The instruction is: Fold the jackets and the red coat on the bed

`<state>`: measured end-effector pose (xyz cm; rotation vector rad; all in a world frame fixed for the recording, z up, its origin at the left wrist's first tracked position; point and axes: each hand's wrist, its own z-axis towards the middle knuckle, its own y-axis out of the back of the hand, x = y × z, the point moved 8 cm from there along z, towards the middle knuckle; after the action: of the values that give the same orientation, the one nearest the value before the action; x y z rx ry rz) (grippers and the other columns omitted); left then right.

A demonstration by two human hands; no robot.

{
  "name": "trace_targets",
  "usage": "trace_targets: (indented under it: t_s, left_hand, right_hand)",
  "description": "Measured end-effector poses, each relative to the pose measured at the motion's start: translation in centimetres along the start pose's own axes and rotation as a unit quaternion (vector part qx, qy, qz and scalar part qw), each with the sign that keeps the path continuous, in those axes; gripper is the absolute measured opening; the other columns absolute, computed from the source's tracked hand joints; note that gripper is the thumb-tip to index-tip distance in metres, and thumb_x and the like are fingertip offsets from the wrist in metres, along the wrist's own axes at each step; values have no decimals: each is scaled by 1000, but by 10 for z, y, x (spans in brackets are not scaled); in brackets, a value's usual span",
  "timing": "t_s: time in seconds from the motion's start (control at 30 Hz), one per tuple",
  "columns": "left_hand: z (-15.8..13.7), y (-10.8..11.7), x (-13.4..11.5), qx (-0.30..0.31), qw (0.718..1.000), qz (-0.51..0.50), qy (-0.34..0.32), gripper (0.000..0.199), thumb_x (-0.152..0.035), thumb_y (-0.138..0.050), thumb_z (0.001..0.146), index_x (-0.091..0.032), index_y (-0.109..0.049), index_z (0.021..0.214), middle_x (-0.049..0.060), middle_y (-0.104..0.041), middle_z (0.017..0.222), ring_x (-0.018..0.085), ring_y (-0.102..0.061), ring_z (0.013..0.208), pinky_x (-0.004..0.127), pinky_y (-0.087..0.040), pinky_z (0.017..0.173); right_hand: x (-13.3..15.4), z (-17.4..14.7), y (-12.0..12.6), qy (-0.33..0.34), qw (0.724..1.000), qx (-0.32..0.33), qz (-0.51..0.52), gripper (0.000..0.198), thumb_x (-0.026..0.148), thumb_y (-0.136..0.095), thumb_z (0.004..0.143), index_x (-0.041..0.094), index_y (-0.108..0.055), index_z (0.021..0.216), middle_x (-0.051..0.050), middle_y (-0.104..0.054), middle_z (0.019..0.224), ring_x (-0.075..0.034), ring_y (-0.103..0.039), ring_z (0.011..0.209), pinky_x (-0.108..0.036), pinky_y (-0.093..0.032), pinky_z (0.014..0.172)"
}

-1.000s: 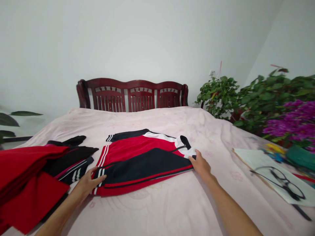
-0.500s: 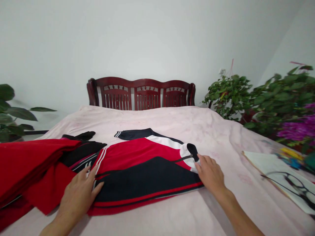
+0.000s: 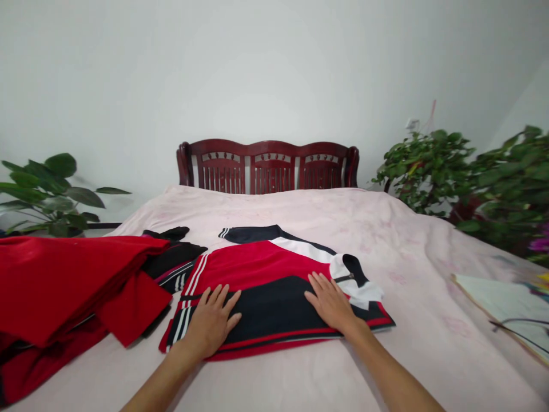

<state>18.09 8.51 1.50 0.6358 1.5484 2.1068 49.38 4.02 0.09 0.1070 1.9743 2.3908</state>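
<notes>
Left hand [image 3: 211,325] now off jacket's hem [image 3: 198,273], right hand [image 3: 331,302] off its collar [image 3: 355,268]

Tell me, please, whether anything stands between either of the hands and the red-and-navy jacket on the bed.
Nothing visible does: the left hand and the right hand both rest directly on the jacket. The pile of clothes lies to the jacket's left, not between it and either hand.
</notes>
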Motion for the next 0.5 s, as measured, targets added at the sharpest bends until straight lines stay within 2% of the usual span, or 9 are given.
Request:
trace_targets:
  t_s: [0.1, 0.2, 0.5]
  left_hand:
    - [-7, 4, 23, 16, 998, 8, 67, 52, -47, -50, 92, -30, -52, 141, 13, -49, 148, 36, -43, 137, 56, -31, 110]
    - [-12, 6, 37, 21, 992, 4, 125, 51, -44, -47, 94, -28, -51, 142, 13, -46, 151, 33, -44, 136, 51, -36, 106]
    - [-14, 11, 35, 19, 989, -23, 142, 52, -45, -44, 95, -25, -51, 142, 16, -46, 150, 34, -43, 136, 51, -34, 107]
  right_hand:
    - [-33, -7, -1, -31, 999, -15, -25, 62, 51, -28, 98, 18, -41, 148, -10, -39, 154, -26, -29, 145, -49, -24, 117]
    - [-41, -10, -2, -43, 998, -21, -33, 61, 49, -29, 98, 17, -41, 148, -10, -39, 154, -26, -29, 145, -47, -25, 116]
    - [-35, -9, 3, -48, 998, -25, -36, 59, 47, -29, 98, 15, -42, 147, -12, -41, 153, -27, -32, 143, -47, -26, 115]
